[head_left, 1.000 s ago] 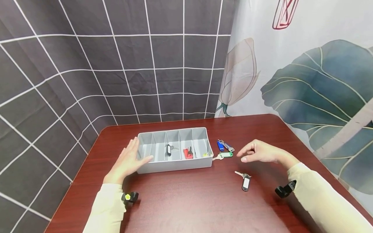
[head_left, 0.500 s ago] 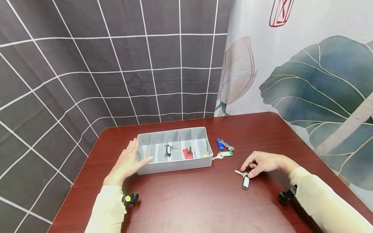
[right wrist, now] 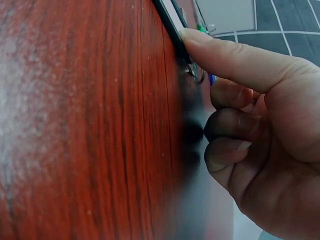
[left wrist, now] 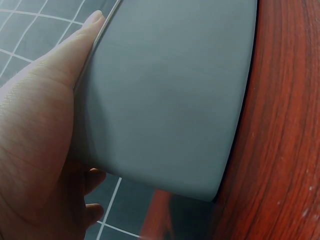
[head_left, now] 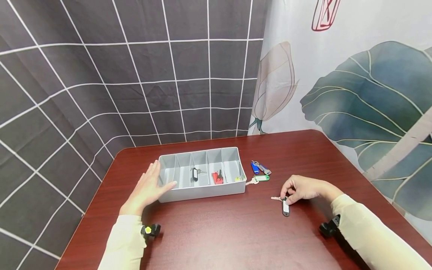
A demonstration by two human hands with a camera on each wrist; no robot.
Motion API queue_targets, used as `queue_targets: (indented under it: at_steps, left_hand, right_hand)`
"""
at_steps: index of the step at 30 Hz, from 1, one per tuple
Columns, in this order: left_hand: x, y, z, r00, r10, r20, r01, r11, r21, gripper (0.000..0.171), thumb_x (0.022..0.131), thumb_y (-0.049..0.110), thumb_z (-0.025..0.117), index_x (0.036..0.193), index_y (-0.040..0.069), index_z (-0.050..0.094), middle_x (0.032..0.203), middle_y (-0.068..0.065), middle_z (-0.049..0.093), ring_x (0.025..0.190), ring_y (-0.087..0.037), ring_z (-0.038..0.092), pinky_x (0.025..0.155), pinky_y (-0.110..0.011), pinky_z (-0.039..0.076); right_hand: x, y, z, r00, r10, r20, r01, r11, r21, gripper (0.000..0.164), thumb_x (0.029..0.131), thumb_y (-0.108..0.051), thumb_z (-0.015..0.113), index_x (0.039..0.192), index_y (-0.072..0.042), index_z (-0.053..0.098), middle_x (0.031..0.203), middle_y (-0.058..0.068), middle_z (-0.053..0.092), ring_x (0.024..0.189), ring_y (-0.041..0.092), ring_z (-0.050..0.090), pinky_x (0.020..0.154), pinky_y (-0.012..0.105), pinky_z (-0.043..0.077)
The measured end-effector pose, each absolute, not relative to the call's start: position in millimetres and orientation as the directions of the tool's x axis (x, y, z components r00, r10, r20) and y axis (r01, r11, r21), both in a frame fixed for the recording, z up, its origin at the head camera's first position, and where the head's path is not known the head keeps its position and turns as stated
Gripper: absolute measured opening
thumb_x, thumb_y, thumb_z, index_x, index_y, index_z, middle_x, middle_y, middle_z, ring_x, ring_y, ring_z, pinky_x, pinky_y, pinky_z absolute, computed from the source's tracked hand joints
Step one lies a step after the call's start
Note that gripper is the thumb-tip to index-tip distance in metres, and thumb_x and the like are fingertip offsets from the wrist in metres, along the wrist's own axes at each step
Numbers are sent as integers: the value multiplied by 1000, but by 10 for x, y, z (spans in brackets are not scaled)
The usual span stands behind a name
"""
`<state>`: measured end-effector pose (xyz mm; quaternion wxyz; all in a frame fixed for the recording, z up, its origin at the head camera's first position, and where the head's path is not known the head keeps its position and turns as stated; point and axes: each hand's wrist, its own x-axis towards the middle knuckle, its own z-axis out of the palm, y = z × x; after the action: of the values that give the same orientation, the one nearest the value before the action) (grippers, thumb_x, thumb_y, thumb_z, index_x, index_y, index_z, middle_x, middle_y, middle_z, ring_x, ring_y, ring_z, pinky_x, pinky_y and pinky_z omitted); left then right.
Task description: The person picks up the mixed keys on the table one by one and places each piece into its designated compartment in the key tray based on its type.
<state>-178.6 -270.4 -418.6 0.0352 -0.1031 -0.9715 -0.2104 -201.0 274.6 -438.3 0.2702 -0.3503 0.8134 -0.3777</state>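
My right hand [head_left: 302, 188] pinches the black key tag [head_left: 285, 207] with its white label, close over the table. Its key [head_left: 276, 198] points left. In the right wrist view the thumb [right wrist: 225, 50] presses the tag [right wrist: 172, 20], near its metal ring. My left hand [head_left: 145, 187] rests on the left end of the grey divided tray [head_left: 202, 193], fingers straight along the end and thumb over the front rim. Inside the tray lie another black key tag [head_left: 195, 174] with a key, a red key tag [head_left: 217, 177] and a yellow piece [head_left: 238, 179].
Right of the tray lie a green key tag [head_left: 261, 178] with its key against the tray's corner, and blue key tags [head_left: 254, 167] with keys behind it. A dark gridded curtain [head_left: 192, 93] hangs behind the reddish-brown table [head_left: 216, 232].
My right hand has come down toward me from above the table and taken hold of the black key tag, turning it slightly. The left hand stays at the tray.
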Motion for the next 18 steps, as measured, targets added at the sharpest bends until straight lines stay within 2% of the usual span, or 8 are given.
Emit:
queue_targets:
  at_steps: [3, 6, 18]
  left_hand:
    - [-1784, -2708, -4190, -977, 184, 111, 213, 890, 403, 112, 80, 73, 55, 152, -2, 13, 157, -22, 15, 144, -40, 12, 112, -61, 16]
    - [-1785, -2710, -4191, -977, 183, 110, 213, 890, 403, 112, 80, 74, 54, 152, -2, 13, 157, -22, 14, 144, -40, 12, 112, -61, 16]
    - [-1779, -2703, -4188, -978, 180, 107, 209, 888, 411, 112, 80, 74, 54, 152, -2, 14, 158, -21, 14, 144, -39, 12, 112, -59, 16]
  right_hand:
    - [-2036, 2760, -4392, -656, -735, -169, -372, 511, -775, 15, 77, -18, 80, 87, -12, 73, 56, -2, 44, 52, -1, 37, 46, 16, 29]
    - [-2073, 2791, -4412, -705, -690, -162, -370, 553, -747, 14, 76, -19, 81, 86, -14, 71, 58, -8, 45, 52, 0, 39, 47, 17, 31]
    - [-2207, 2922, -4501, -892, -442, -93, -273, 690, -670, 15, 79, -20, 80, 84, -13, 67, 57, -4, 45, 50, 6, 40, 48, 21, 33]
